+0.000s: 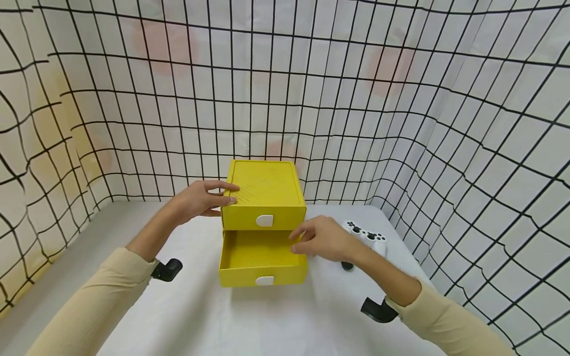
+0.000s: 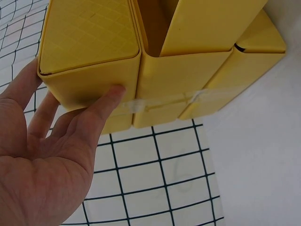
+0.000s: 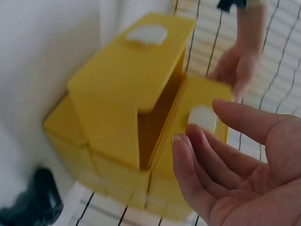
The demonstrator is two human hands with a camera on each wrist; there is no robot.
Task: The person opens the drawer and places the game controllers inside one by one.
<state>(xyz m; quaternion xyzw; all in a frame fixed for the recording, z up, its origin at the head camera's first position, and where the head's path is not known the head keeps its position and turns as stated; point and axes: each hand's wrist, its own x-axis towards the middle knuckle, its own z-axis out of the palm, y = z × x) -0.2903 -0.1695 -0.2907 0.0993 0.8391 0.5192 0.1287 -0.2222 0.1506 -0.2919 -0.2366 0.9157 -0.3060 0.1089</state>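
A yellow drawer cabinet (image 1: 267, 183) with white pulls stands on the white table. Its top drawer (image 1: 245, 218) is closed, while the drawer below (image 1: 258, 276) is pulled out and shows a bare yellow floor. The left wrist view shows a third, lower unit (image 2: 268, 35) beneath the pulled-out one. My left hand (image 1: 196, 200) touches the cabinet's upper left edge, some fingers on top and others against the side, mostly straight. By the right side of the pulled-out drawer hovers my right hand (image 1: 327, 240), fingers loosely bent and holding nothing.
A white game controller (image 1: 367, 235) lies to the right of the cabinet, partly behind my right forearm. A small black object (image 1: 347, 266), partly hidden, is near it. White walls with a black grid (image 1: 276, 99) enclose the back and both sides.
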